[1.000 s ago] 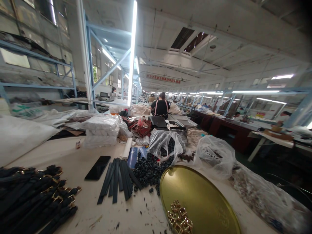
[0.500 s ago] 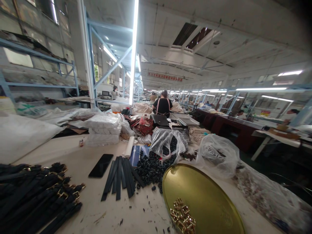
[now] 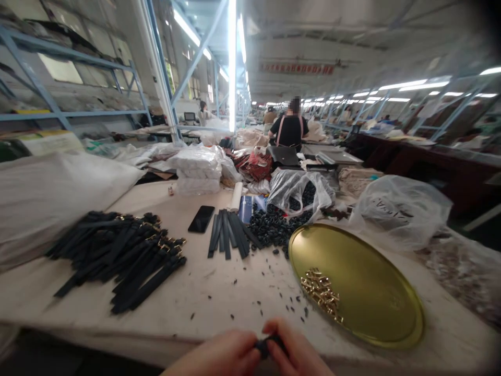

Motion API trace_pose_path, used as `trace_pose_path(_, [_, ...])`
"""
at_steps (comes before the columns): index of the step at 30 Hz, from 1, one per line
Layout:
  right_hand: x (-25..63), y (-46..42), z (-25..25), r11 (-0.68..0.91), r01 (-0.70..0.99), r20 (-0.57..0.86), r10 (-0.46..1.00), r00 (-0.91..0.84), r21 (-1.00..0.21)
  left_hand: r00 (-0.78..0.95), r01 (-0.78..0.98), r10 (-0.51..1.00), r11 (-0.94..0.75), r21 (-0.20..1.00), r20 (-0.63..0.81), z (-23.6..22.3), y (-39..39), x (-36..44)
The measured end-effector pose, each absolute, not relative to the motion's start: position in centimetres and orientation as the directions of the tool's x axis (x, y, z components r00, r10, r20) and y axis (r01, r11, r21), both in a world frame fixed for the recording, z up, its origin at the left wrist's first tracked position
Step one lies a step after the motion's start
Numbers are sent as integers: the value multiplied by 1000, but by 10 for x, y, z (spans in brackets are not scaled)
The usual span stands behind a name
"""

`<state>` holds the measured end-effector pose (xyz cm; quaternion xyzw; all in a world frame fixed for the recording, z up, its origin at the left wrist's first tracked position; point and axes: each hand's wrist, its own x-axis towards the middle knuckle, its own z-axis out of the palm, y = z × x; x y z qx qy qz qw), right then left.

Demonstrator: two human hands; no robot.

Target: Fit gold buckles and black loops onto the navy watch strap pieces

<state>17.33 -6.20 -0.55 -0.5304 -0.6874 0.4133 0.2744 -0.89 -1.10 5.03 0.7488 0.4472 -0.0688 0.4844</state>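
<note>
At the table's near edge, my left hand (image 3: 227, 351) and my right hand (image 3: 295, 349) are close together, both closed. Between their fingertips is a black strap (image 3: 269, 345), of which only a short dark part shows; the fingers cover the rest. Ahead of them lies a fan of flat black straps (image 3: 229, 235). To its right is a heap of small black loops (image 3: 274, 230). Gold metal buckles (image 3: 319, 290) are piled on the left part of an oval gold tray (image 3: 376, 277). A large pile of black straps with gold buckles (image 3: 121, 250) lies to the left.
A black phone (image 3: 201, 219) lies behind the straps. Farther back are a white roll (image 3: 236, 196), a blue booklet (image 3: 247, 209), plastic-wrapped stacks (image 3: 199, 164) and clear bags (image 3: 399, 203). Black scraps dot the tabletop (image 3: 211, 282). A person (image 3: 290, 128) sits beyond, facing away.
The view has tilted down and turned left, showing more of the near table. Both my hands have come into view at the bottom with the black strap between them.
</note>
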Motion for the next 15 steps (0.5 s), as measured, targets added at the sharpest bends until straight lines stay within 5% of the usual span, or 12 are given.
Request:
trace_pose_path(6, [174,-64,7,72,444,-54,962,-266,-893,725,575,500,-62,816,-473,51,-5,-14])
trace_pose_path(15, [166,-65,-10,57,364,-18,980,-198,-930,701,596,556,-116,794,-446,40,-1,-13])
